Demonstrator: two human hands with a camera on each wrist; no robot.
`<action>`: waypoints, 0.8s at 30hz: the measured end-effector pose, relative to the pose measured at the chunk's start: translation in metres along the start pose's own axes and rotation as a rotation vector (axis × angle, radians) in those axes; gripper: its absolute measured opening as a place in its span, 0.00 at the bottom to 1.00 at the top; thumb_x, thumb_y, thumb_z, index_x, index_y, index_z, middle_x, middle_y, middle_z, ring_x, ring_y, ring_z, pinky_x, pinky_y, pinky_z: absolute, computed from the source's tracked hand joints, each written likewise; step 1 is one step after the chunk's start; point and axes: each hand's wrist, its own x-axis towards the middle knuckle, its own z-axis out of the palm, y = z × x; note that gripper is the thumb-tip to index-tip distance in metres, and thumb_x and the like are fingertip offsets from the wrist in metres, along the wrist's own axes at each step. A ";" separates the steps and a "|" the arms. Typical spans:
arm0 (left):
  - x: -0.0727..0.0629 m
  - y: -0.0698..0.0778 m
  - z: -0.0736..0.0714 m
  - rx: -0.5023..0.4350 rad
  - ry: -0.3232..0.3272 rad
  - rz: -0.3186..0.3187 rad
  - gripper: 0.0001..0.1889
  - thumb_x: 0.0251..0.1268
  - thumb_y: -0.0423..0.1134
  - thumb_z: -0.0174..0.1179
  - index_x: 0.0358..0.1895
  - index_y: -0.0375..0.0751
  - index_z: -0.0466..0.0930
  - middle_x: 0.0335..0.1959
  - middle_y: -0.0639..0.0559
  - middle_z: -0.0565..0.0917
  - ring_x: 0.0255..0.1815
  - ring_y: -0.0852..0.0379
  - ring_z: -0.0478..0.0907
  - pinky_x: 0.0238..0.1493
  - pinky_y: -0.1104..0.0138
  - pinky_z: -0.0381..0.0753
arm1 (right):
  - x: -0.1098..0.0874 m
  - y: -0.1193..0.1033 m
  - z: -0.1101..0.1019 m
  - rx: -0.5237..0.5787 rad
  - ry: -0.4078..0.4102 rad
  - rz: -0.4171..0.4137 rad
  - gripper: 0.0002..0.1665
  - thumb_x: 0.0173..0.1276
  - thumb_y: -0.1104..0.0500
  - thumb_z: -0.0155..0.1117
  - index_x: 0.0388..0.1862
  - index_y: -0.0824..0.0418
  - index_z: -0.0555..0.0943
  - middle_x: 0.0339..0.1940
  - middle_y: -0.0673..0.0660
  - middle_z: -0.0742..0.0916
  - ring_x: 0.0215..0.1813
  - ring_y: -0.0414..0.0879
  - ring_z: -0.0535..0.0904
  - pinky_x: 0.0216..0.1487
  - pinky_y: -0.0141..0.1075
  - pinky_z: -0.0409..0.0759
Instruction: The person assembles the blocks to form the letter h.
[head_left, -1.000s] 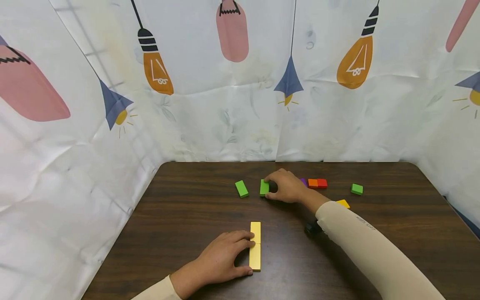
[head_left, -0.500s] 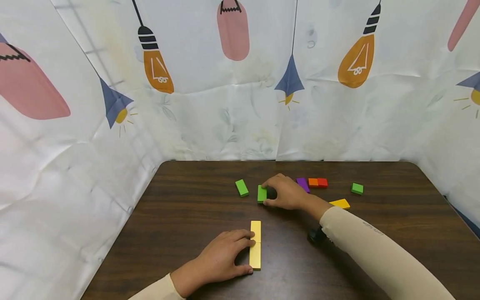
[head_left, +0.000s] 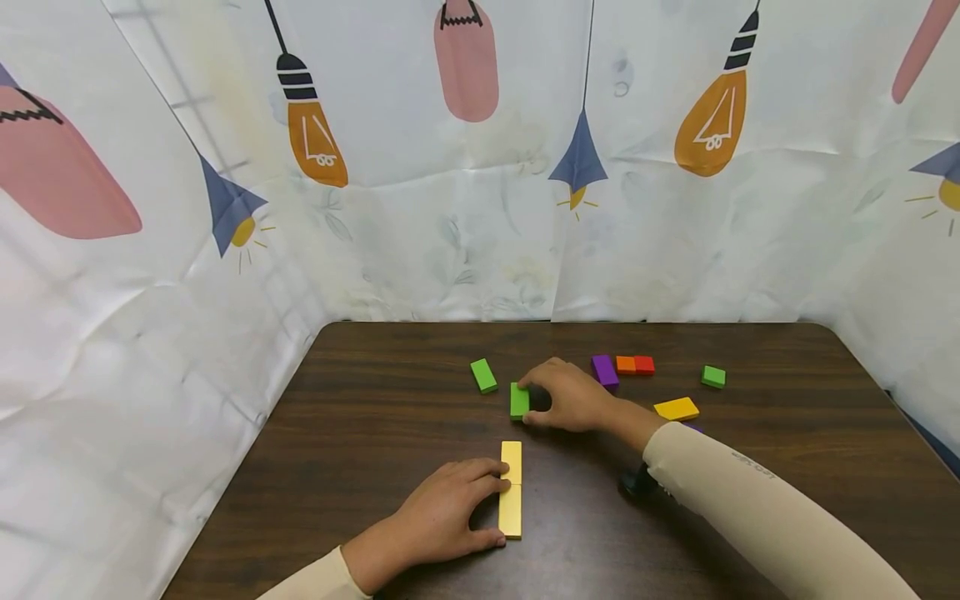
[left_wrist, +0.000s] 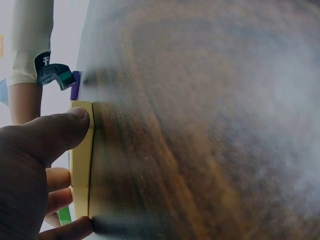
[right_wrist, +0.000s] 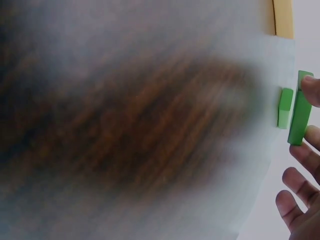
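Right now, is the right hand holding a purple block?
No, in the head view the right hand pinches a green block.

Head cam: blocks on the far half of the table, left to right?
Leftmost green block → green block pinched by the right hand, → purple block → orange block → red block → amber block → small green block.

The bare left hand [head_left: 444, 512] rests, thumb [head_left: 483, 542] spread from fingers [head_left: 483, 472]; the bare right hand [head_left: 572, 397] pinches, its cream-sleeved arm [head_left: 757, 493] outstretched.
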 end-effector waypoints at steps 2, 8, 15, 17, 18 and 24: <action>0.000 0.000 0.000 0.001 0.000 0.001 0.29 0.61 0.60 0.70 0.61 0.49 0.82 0.67 0.58 0.75 0.67 0.55 0.73 0.63 0.54 0.75 | -0.001 -0.001 0.001 0.004 0.000 -0.007 0.31 0.63 0.42 0.76 0.62 0.53 0.83 0.59 0.47 0.85 0.66 0.50 0.73 0.66 0.49 0.72; -0.001 -0.001 0.001 0.016 0.030 0.015 0.29 0.59 0.60 0.72 0.60 0.49 0.83 0.66 0.57 0.76 0.66 0.55 0.74 0.62 0.54 0.76 | -0.003 -0.005 0.004 0.003 0.007 -0.029 0.30 0.63 0.42 0.76 0.61 0.53 0.84 0.58 0.47 0.86 0.65 0.49 0.74 0.64 0.47 0.74; -0.001 0.000 0.001 0.011 0.016 0.006 0.29 0.61 0.60 0.71 0.61 0.49 0.83 0.67 0.57 0.75 0.66 0.55 0.74 0.62 0.54 0.75 | -0.004 -0.007 0.009 -0.006 -0.005 -0.043 0.31 0.62 0.41 0.76 0.60 0.53 0.84 0.57 0.46 0.86 0.63 0.47 0.74 0.64 0.46 0.74; 0.000 0.000 0.000 0.002 -0.001 0.000 0.29 0.62 0.61 0.70 0.62 0.49 0.82 0.67 0.57 0.75 0.67 0.55 0.74 0.62 0.53 0.75 | -0.004 -0.007 0.010 -0.008 -0.008 -0.048 0.31 0.62 0.41 0.76 0.60 0.53 0.84 0.57 0.46 0.86 0.63 0.46 0.75 0.63 0.46 0.75; 0.000 0.000 0.000 -0.003 -0.009 -0.004 0.29 0.62 0.61 0.69 0.62 0.49 0.82 0.67 0.57 0.75 0.67 0.55 0.73 0.63 0.53 0.75 | -0.004 -0.007 0.011 -0.004 -0.009 -0.050 0.30 0.62 0.41 0.76 0.60 0.53 0.84 0.57 0.46 0.86 0.62 0.46 0.75 0.63 0.45 0.75; 0.000 0.000 -0.001 -0.019 -0.033 -0.017 0.29 0.63 0.62 0.68 0.62 0.50 0.82 0.68 0.58 0.74 0.67 0.55 0.73 0.64 0.53 0.75 | -0.005 -0.011 0.013 0.010 -0.025 -0.057 0.30 0.63 0.40 0.76 0.60 0.52 0.84 0.57 0.45 0.85 0.62 0.46 0.74 0.62 0.45 0.75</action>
